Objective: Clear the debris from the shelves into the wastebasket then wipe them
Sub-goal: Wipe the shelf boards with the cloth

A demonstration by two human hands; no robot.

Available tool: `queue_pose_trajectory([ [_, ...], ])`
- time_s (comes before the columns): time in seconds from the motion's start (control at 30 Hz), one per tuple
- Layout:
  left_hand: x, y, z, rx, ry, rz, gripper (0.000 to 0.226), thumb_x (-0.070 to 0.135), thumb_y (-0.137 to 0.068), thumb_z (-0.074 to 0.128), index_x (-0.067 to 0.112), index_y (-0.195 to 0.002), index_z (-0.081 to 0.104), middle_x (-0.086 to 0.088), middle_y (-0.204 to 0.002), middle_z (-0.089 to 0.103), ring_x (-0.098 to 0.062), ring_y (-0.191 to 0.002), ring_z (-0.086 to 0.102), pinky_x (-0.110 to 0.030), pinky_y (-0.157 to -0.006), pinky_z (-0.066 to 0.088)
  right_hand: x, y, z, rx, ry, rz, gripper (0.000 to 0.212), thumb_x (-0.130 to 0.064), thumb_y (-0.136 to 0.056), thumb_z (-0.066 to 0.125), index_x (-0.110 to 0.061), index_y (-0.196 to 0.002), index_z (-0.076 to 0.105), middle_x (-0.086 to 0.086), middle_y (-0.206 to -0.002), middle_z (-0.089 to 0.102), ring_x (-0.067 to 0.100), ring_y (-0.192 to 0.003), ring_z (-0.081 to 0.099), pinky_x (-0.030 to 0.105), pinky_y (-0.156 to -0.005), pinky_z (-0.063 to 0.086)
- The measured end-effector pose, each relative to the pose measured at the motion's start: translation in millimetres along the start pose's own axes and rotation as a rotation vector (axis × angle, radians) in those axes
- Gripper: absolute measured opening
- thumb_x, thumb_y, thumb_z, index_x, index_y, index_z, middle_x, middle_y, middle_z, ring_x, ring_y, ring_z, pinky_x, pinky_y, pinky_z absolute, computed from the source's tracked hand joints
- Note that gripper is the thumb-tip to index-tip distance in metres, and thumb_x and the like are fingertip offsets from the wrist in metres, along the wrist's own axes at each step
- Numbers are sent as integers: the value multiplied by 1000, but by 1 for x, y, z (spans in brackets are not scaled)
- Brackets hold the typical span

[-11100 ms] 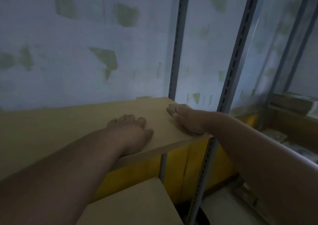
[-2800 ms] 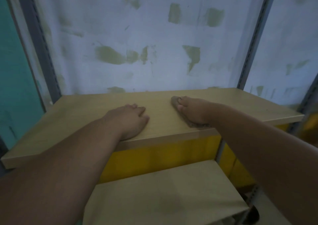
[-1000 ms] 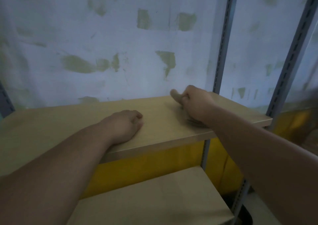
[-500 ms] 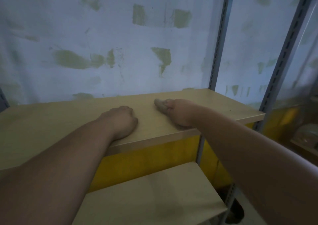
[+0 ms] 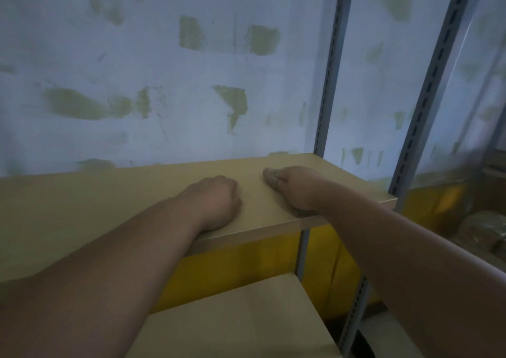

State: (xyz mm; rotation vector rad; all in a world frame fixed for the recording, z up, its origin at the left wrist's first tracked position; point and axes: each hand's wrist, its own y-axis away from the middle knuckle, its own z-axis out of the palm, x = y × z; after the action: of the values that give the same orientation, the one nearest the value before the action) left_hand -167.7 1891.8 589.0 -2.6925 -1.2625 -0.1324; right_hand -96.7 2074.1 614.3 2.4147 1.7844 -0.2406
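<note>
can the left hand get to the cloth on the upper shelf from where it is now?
Probably yes. The left hand rests on the same upper shelf, apart from the cloth, with only bare board between them. The right hand covers most of the cloth.

Wall [image 5: 164,56]: I see pale blue paint with green patches, filling the upper frame.
Posts [image 5: 331,78]: grey, slotted, upright at right.
Panel [image 5: 246,264]: yellow, lower centre.

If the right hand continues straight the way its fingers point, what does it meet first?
Probably the wall. The right hand, pressing a cloth, points across bare upper shelf; depth is uncertain.
</note>
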Motion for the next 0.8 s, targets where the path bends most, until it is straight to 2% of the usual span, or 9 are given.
queue_pose_trajectory([
  [0.07, 27, -20, 3, -38, 8, 16, 48, 43, -96, 40, 20, -138, 48, -8, -145, 47, -29, -127, 49, -44, -103, 42, 4, -2, 1, 30, 12, -86, 38, -29, -106, 32, -12, -136, 48, 14, -140, 49, 32, -120, 49, 42, -101, 40],
  [0.1, 35, -29, 6, -49, 21, 12, 51, 46, -96, 39, 20, -139, 47, -8, -146, 47, -29, -127, 48, -44, -103, 42, 7, -3, 1, 17, 11, -118, 38, -31, -105, 34, -13, -136, 47, 13, -142, 47, 32, -124, 46, 42, -102, 38],
  [0.2, 45, -42, 12, -62, 53, 13, 62, 61, -94, 30, 21, -139, 47, -8, -146, 48, -28, -128, 48, -43, -103, 41, 17, -10, 1, -82, 55, -209, 53, -39, -105, 33, -15, -152, 26, 7, -160, 21, 26, -146, 19, 40, -114, 19],
  [0.27, 46, -45, 16, -82, 20, 12, 63, 58, -99, 30, 21, -150, 35, -4, -158, 33, -23, -142, 34, -39, -113, 30, 25, -14, 1, -127, 96, -226, 60, -43, -105, 27, -16, -156, 9, 3, -164, 4, 21, -150, 2, 38, -118, 8],
  [0.37, 49, -46, 17, -103, -37, 22, 63, 50, -102, 32, 23, -157, 19, 1, -166, 13, -15, -151, 13, -33, -120, 16, 43, -21, 0, -116, 143, -181, 59, -40, -106, 21, -13, -156, 5, 5, -164, 0, 21, -150, -2, 39, -119, 6],
  [0.5, 52, -48, 18, -116, -43, 16, 63, 52, -102, 28, 26, -158, 14, 4, -166, 7, -13, -152, 8, -34, -121, 14, 77, -24, -9, -80, 151, -73, 58, -36, -107, 20, -8, -155, 8, 7, -163, 4, 22, -150, 3, 38, -119, 10],
  [0.6, 51, -50, 21, -119, -55, 21, 64, 53, -102, 27, 27, -158, 13, 5, -166, 6, -13, -152, 8, -34, -121, 13, 109, -21, -20, -50, 173, 43, 56, -35, -106, 22, -6, -154, 16, 13, -160, 16, 26, -146, 18, 37, -116, 18],
  [0.7, 50, -52, 21, -127, -50, 30, 64, 53, -102, 28, 27, -158, 13, 5, -166, 6, -13, -152, 8, -34, -121, 13, 124, -18, -21, -17, 201, 104, 46, -31, -104, 28, -9, -144, 33, 18, -146, 39, 32, -129, 42, 41, -107, 35],
  [0.8, 45, -50, 21, -109, -44, 19, 64, 53, -101, 29, 26, -158, 15, 5, -166, 7, -13, -151, 9, -33, -121, 13, 118, -17, -21, 9, 279, 87, 39, -17, -97, 45, -14, -133, 30, 15, -117, 56, 28, -100, 58, 43, -90, 52],
])
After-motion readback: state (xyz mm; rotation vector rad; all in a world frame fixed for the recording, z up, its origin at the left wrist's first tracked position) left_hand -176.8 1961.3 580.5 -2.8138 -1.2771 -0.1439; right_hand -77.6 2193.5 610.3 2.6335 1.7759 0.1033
